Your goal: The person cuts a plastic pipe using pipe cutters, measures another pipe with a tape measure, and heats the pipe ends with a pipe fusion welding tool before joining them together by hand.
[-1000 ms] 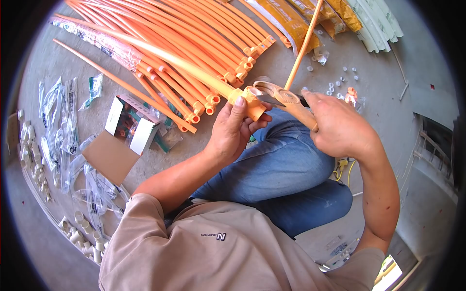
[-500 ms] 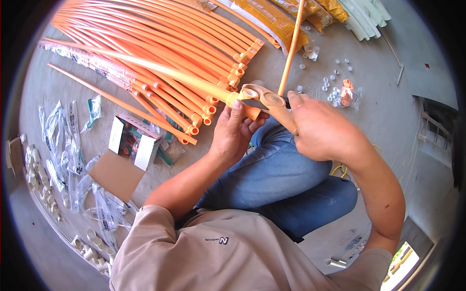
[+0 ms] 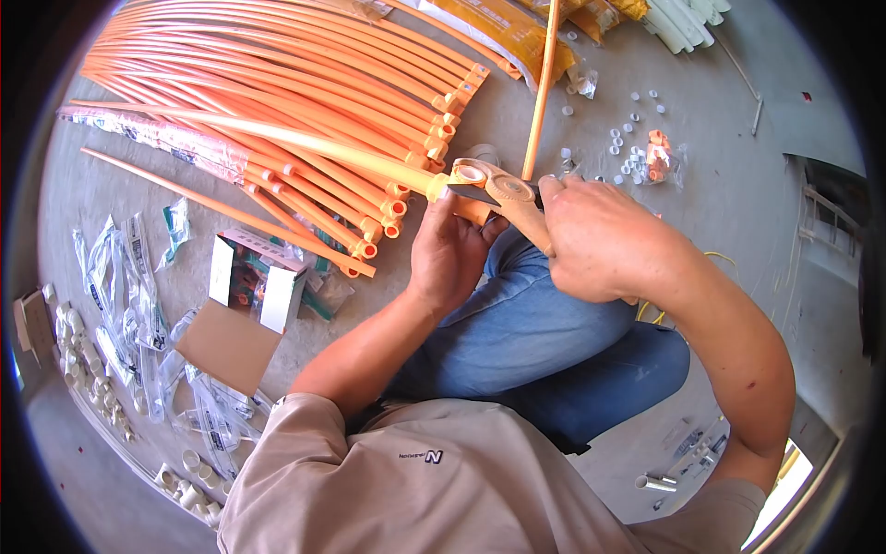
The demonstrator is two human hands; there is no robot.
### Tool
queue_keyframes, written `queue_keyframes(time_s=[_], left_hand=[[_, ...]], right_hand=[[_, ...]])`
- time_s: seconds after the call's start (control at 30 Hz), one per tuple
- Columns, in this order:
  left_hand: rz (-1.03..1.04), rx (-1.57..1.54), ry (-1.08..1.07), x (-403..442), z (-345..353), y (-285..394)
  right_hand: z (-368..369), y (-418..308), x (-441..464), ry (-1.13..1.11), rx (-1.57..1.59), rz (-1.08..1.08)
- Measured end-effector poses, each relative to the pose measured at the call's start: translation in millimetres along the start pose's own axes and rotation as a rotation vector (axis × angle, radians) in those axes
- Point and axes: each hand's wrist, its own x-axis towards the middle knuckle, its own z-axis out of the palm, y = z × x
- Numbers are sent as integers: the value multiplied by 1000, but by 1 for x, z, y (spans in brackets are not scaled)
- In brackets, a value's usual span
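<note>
My left hand (image 3: pixel 446 254) is closed round an orange pipe fitting (image 3: pixel 474 212) at the near end of a long orange pipe (image 3: pixel 351 159). The thumb lies along the fitting's collar, and the fingers curl underneath. In my right hand (image 3: pixel 591 235) is an orange-tan hand tool (image 3: pixel 524 220) with a round hub and a dark, pointed blade. Its blade lies across the fitting, close to my left thumb; whether it touches is unclear. My right fingers hide much of the grip. Both hands are above my bent, jean-clad leg (image 3: pixel 540 323).
Many orange pipes (image 3: pixel 305 88) with end fittings lie at upper left. Another pipe (image 3: pixel 543 92) rises beyond my right hand. An open carton (image 3: pixel 231 346) and plastic wrappers (image 3: pixel 120 286) are at left. White caps (image 3: pixel 632 166) and bagged orange fittings (image 3: pixel 657 155) lie at upper right.
The view has shifted slightly. My left hand has turned a little round the fitting, and the blade now shows more over it. Both hands keep their hold.
</note>
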Motion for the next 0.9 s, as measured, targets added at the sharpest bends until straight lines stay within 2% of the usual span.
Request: queue_keyframes(time_s=[0.1,0.17,0.3,0.37,0.47,0.9], left_hand=[[60,-42,-16,-1,4,-4],[113,54,-50,2,1,-6],[127,106,-56,-2,-5,-8],[135,114,-50,-3,-7,-8],[140,95,-40,-5,-9,-9],[134,81,-95,-8,-2,-2]], right_hand=[[6,1,1,18,-30,24],[9,3,1,73,-18,32],[11,1,0,55,-85,33],[19,2,3,132,-130,-5],[11,-2,4,7,12,20],[12,0,-8,51,-67,17]])
